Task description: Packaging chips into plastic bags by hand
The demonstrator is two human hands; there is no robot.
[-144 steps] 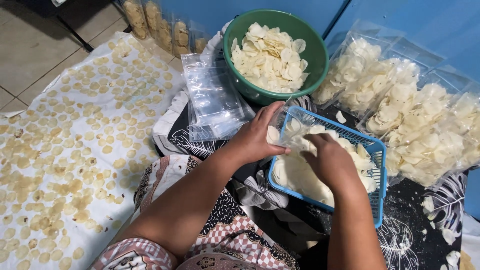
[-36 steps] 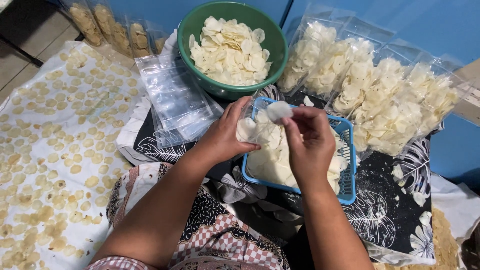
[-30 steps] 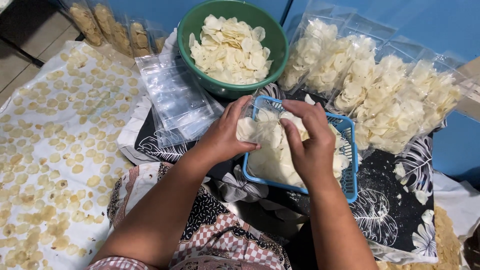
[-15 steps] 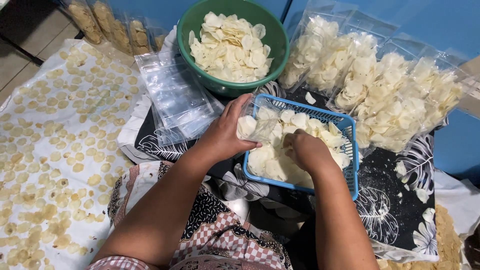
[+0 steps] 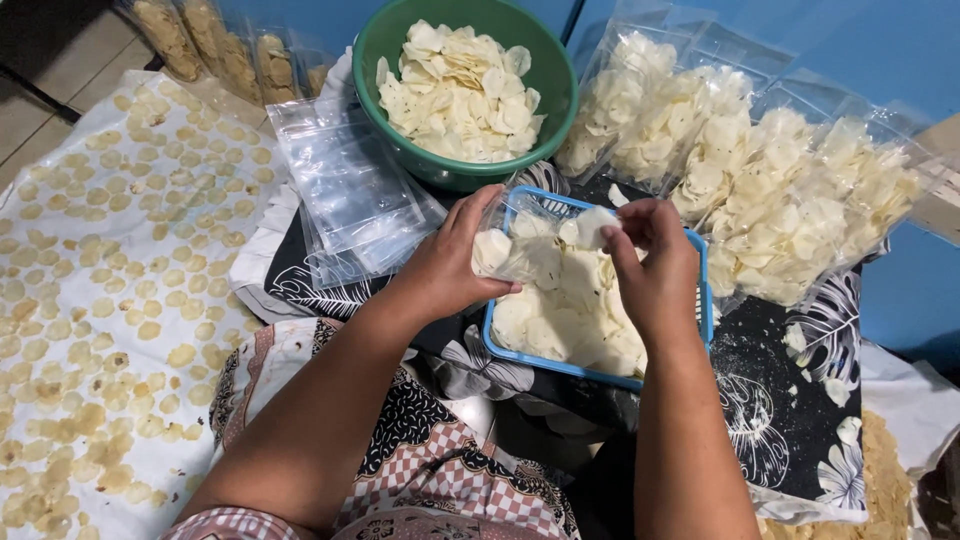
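My left hand (image 5: 450, 265) holds a clear plastic bag (image 5: 510, 240) open over the near left corner of a blue basket (image 5: 530, 357) full of pale round crackers (image 5: 560, 315). Some crackers lie inside the bag. My right hand (image 5: 655, 275) is raised over the basket and pinches a few white crackers (image 5: 590, 226) at the bag's mouth.
A green bowl (image 5: 385, 45) of crackers stands behind the basket. A stack of empty clear bags (image 5: 350, 195) lies to the left. Several filled bags (image 5: 780, 190) lean at the right. Small yellowish discs dry on a white sheet (image 5: 110, 290) on the floor at left.
My right hand has come up out of the basket with a few crackers and now holds them at the bag's mouth. The left hand still holds the bag.
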